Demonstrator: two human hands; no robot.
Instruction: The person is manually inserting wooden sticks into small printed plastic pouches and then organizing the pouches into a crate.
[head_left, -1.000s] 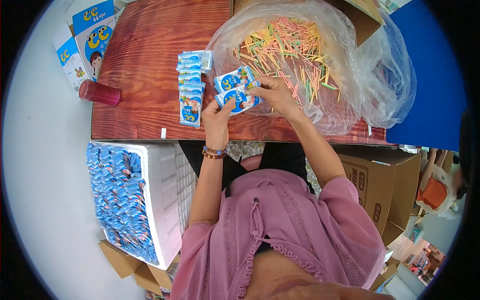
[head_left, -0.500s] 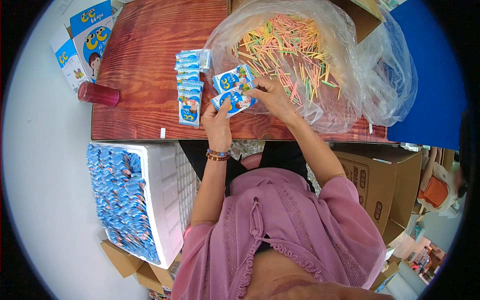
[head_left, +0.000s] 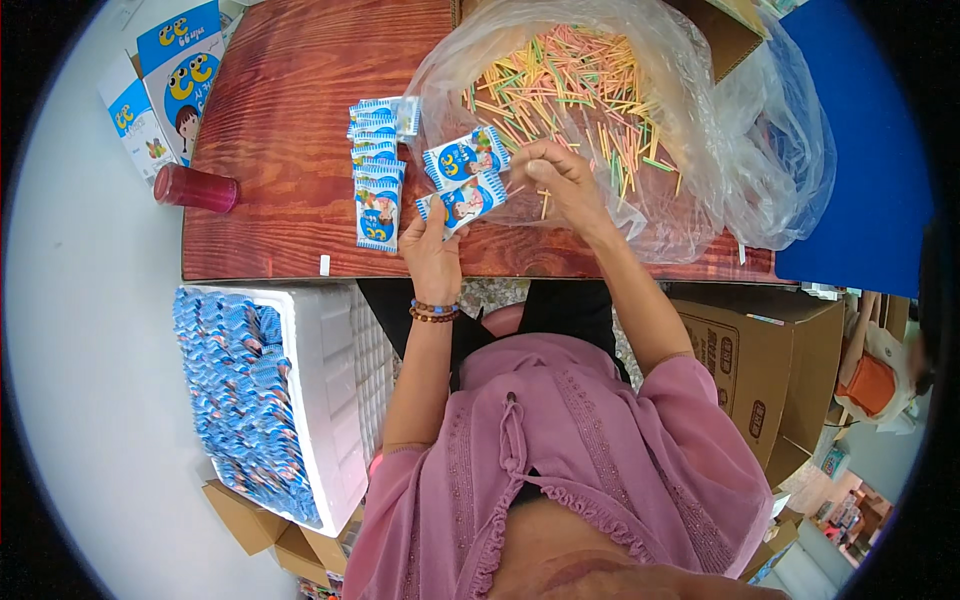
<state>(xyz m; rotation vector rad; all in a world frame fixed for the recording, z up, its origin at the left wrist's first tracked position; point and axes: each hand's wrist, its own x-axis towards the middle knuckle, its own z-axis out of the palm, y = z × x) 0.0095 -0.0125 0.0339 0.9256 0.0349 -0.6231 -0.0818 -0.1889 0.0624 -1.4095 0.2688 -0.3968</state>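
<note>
Blue-and-white packet (head_left: 465,203) at the plastic bag's (head_left: 690,150) near-left edge, its lower end pinched between the left hand's (head_left: 433,260) thumb and fingers. Right hand (head_left: 565,185), over the bag's near side, has fingers curled; whether they grip anything, I can't tell. Second packet (head_left: 467,158) sits just beyond, by the bag's left edge: one nudge could skew it. Farther, within the bag, loose coloured sticks (head_left: 600,75); a snagged wrist might tug the film and scatter them.

I'm at a red-brown wood-grain table (head_left: 300,120); plain pale surface (head_left: 90,330) left of table, blue surface (head_left: 865,150) right, speckled floor (head_left: 489,291) past its near edge.
</note>
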